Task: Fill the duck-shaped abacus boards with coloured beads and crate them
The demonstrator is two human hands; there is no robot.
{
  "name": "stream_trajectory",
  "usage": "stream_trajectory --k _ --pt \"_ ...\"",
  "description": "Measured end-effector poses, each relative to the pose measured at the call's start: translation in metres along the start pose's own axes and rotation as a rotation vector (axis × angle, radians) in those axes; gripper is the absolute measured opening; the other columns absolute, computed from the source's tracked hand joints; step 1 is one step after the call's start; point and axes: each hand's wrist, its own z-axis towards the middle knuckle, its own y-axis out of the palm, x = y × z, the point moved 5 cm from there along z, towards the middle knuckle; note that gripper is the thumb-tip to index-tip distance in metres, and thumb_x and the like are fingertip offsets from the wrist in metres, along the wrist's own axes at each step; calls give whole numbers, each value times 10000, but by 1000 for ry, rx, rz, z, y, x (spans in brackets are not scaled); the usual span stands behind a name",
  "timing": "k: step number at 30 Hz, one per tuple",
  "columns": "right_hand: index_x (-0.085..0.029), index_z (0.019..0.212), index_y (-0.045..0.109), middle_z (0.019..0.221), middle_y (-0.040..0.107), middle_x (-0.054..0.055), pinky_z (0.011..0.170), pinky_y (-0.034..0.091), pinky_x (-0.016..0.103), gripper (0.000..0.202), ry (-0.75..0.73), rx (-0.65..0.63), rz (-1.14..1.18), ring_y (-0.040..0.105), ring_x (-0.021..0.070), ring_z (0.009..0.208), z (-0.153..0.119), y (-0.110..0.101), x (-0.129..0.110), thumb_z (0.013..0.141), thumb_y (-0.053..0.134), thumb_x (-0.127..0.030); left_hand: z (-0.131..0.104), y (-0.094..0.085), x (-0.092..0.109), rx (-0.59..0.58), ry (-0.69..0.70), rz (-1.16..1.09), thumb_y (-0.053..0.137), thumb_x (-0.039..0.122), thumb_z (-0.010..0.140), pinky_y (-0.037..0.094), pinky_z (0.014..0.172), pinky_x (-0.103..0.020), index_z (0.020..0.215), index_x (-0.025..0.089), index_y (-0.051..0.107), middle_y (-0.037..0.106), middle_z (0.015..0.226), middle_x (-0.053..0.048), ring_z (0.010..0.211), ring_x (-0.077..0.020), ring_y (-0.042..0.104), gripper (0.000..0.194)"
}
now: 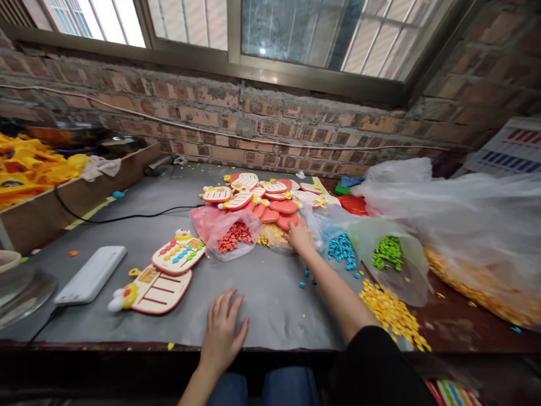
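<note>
- 2 toy boards (180, 258) left of my left hand (223, 327)
- 10+ heaped boards (276, 187) by my right hand (301, 237); overlap hides exact count
- 1 red-piece bag (252, 221) left of it
- 1 green-piece bag (413, 262), 1 loose yellow pile (391, 309) right of it

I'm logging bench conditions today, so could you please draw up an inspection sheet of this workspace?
Surface: grey sheet, loose yellow pieces at right.
Work items: toy boards piled at back, two boards at front left; bagged red pieces, blue pieces, green pieces.
Clutter: white device at left.
Hands: left hand open, holding nothing; right hand at the pile's front, grip unclear.
Cables: black cables on the sheet, one meeting the device; pale cable along the brick wall.
Surroundings: brick wall, barred window.
</note>
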Motion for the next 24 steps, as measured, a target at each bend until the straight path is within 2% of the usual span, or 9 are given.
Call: stream_trajectory --k 3,8,10,13,15,17,19,21,24 --pt "-116 1194 566 1211 550 195 875 414 396 375 -59 165 57 532 302 1023 -17 -17 12 829 526 -190 0 -1 1 -2 3 11 528 241 863 427 980 -453 1237 179 546 546 1296 -132 1197 -279 491 380" --pt "-169 1207 547 1132 608 144 922 418 437 369 -292 597 379 534 298 1044 -69 -68 33 893 492 -356 -1 -1 2 -16 -13 7 527 229 861 417 996 -448 1269 171 520 538 1311 -136 1210 -276 485 412" --pt "-173 1253 502 1128 607 138 893 441 425 407 -320 640 519 565 278 1008 -87 -82 33 911 465 -390 -1 -1 2 -13 -26 2 532 235 859 408 1005 -441 1297 173 499 535 1320 -136 1217 -274 483 444" --pt "-182 1231 505 1093 626 107 812 478 354 366 -485 304 632 605 228 916 -102 -78 2 933 432 -382 -1 -2 3 -21 -17 -5 548 270 853 389 1021 -439 1354 169 442 518 1341 -144 1238 -278 465 522" --pt "-194 1161 551 1035 652 75 777 482 318 299 -669 -46 601 612 202 866 -111 -61 -34 938 437 -358 -2 -2 5 -37 5 -11 570 320 844 374 1030 -449 1376 163 416 499 1359 -154 1252 -290 447 576" --pt "-202 1102 587 982 667 55 774 475 305 248 -817 -270 528 607 191 847 -117 -40 -68 935 465 -338 -2 -3 6 -68 35 -25 595 363 826 367 1030 -462 1384 161 411 477 1378 -162 1264 -306 429 621" --pt "-198 1066 610 965 670 51 798 464 302 221 -915 -330 487 598 189 869 -111 -21 -97 937 480 -321 -1 -3 8 -120 58 -47 609 366 808 365 1028 -471 1389 167 414 452 1402 -162 1277 -316 411 645" --pt "-177 1042 627 1006 662 69 851 447 301 216 -944 -281 472 586 189 942 -94 -6 -120 950 468 -289 1 -2 10 -180 64 -75 611 338 797 363 1030 -478 1377 182 432 435 1421 -153 1287 -316 398 627" --pt "-146 1060 641 1089 626 117 867 432 305 232 -797 -109 328 565 200 992 -55 10 -141 948 450 -218 4 -3 11 -238 59 -131 617 319 783 374 1022 -490 1309 185 496 455 1405 -149 1265 -313 421 556"
